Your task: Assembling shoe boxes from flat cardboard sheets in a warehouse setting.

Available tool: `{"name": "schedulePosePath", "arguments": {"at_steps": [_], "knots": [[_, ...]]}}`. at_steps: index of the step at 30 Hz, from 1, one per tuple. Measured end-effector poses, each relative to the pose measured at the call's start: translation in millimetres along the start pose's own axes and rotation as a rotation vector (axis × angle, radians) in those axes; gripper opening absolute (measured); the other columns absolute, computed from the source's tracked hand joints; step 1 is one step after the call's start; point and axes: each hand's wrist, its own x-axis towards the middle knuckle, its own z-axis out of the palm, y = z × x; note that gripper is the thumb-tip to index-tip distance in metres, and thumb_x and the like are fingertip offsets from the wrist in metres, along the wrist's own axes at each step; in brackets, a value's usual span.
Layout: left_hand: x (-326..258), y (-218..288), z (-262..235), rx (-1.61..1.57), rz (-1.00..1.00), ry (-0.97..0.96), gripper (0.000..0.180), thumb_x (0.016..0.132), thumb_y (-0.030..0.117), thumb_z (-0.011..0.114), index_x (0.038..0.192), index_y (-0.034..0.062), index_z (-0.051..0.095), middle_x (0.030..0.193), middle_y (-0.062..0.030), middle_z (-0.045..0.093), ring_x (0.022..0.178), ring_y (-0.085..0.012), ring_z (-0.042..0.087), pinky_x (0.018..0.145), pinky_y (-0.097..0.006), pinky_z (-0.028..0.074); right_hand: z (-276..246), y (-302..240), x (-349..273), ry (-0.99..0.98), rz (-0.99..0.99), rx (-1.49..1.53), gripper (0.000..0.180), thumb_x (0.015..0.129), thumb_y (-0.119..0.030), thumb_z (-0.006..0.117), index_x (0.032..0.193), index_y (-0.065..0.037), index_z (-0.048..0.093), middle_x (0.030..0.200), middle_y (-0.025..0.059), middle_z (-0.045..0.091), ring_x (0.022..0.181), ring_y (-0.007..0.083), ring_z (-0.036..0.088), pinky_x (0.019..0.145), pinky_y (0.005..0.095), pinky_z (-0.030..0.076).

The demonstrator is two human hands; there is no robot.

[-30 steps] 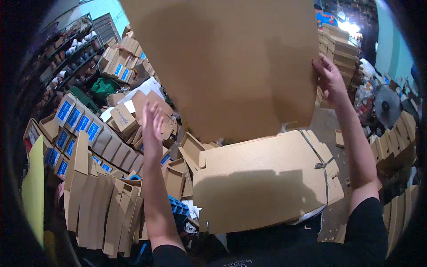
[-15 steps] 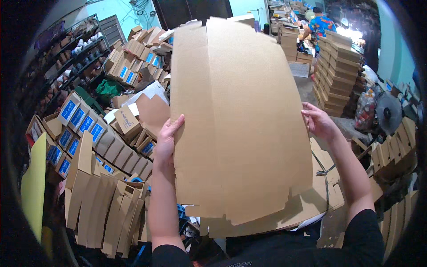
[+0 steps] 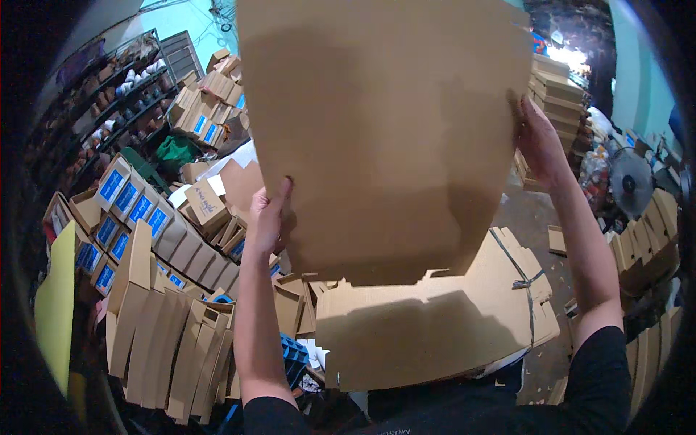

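Observation:
I hold up a large flat brown cardboard sheet (image 3: pixel 384 145) with both hands; its top runs out of the picture. My left hand (image 3: pixel 270 221) grips the left edge low down, thumb on the face toward me. On the right edge, higher up, my right hand (image 3: pixel 538 141) has hold of it, its fingertips in shadow. Notches and tabs are cut along the sheet's lower edge. Below it, nearer to me, lies a flat pile of similar cardboard (image 3: pixel 420 333), with a dark cord (image 3: pixel 523 283) tied across its right side. The raised sheet throws a shadow on the pile.
Rows of boxes with blue labels (image 3: pixel 141 206) and upright folded cartons (image 3: pixel 167 341) stand on the left. Behind them is a rack of shoes (image 3: pixel 116 109). At the right are stacked boxes (image 3: pixel 558 94), a round grey fan (image 3: pixel 629 185) and more cartons (image 3: pixel 631 246).
Both hands have raised the sheet toward me and upward, its top now beyond the picture. More of the tied pile beneath shows, and the person at the back is mostly hidden.

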Motion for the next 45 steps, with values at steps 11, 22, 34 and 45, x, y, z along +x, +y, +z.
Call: {"name": "schedulePosePath", "arguments": {"at_steps": [11,22,34,45], "knots": [[14.2,-19.9,19.4,-0.094,0.732,0.471,0.065,0.107,0.056,0.033,0.137,0.0008,0.051,0.131,-0.0124,0.058,0.129,-0.0245,0.048,0.111,-0.042,0.032,-13.8,70.9,-44.0,0.298,-0.729,-0.709,0.049,0.108,-0.038,0.046,0.137,0.001,0.051,0.131,0.0089,0.061,0.121,0.0204,0.055,0.105,0.0359,0.042],[-1.9,-190.0,-152.6,0.032,0.887,-0.479,0.03,0.097,0.036,0.061,0.1,0.0075,0.055,0.083,-0.0059,0.059,0.078,-0.0187,0.053,0.08,-0.036,0.04,9.6,141.3,-137.6,-0.158,-0.354,0.035,0.047,0.095,-0.052,0.06,0.081,-0.009,0.045,0.08,0.0043,0.048,0.076,0.0152,0.047,0.073,0.0303,0.04],[-70.8,-139.9,-80.7,-0.22,0.686,-0.474,0.054,0.093,0.02,0.071,0.05,0.0151,0.04,0.053,-0.0021,0.049,0.06,-0.0177,0.053,0.112,-0.044,0.04,-1.3,112.1,-182.7,-0.146,-0.365,-0.217,0.034,0.094,-0.04,0.064,0.082,-0.009,0.055,0.086,0.0048,0.059,0.082,0.0195,0.058,0.092,0.0389,0.044],[-138.5,-55.8,62.4,-0.348,0.303,0.677,0.01,0.097,0.013,0.064,0.097,0.0034,0.06,0.092,-0.0061,0.063,0.084,-0.0154,0.059,0.089,-0.033,0.048,-4.9,125.0,-217.1,0.264,0.011,0.163,0.038,0.104,-0.038,0.053,0.113,-0.002,0.061,0.111,0.0075,0.066,0.105,0.0196,0.061,0.1,0.0372,0.044]]}}
